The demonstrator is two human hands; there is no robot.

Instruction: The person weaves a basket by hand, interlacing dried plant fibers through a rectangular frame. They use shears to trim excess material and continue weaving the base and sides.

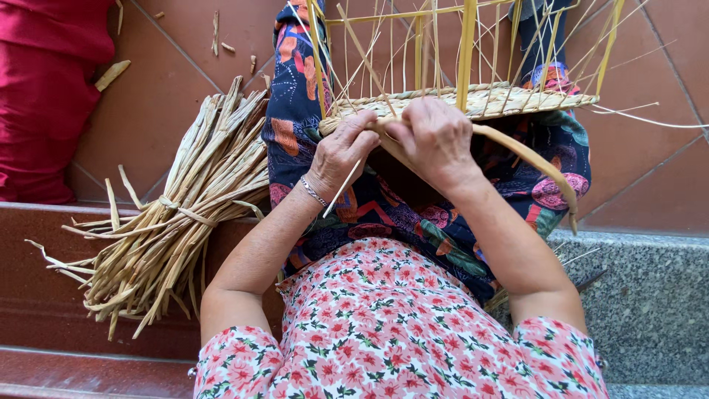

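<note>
Half-woven basket: pale straw-coloured, resting on the person's lap at twelve o'clock of the view. Woven base band lies roughly level across the knees; many thin upright stakes rise from it toward the top edge, with a few broader flat yellow-green stakes among them. Loose thin ends splay out at two and three o'clock.

Weaving strand: one wide, flat, tan strip, curving from the hands at centre down to four o'clock, its end hanging beside the right knee.

Left hand: at the basket's lower rim, ten o'clock of the right hand; fingers curled, pinching the weaving strand against the rim. A thin pale sliver slants down from under this hand. A bracelet sits on the wrist.

Right hand: back toward the camera, closed over the rim and the strand, touching the left fingertips. It hides the part of the rim being worked.

Bundle of dried reeds: tied with a strip at its middle, lying on the step at nine o'clock, just beside the left forearm.

Patterned dark trousers and floral pink blouse: from centre to six o'clock.

Red cloth: at ten o'clock, well apart.

Terracotta floor tiles: scattered reed scraps at eleven o'clock.

Grey speckled stone step: at four o'clock.
</note>
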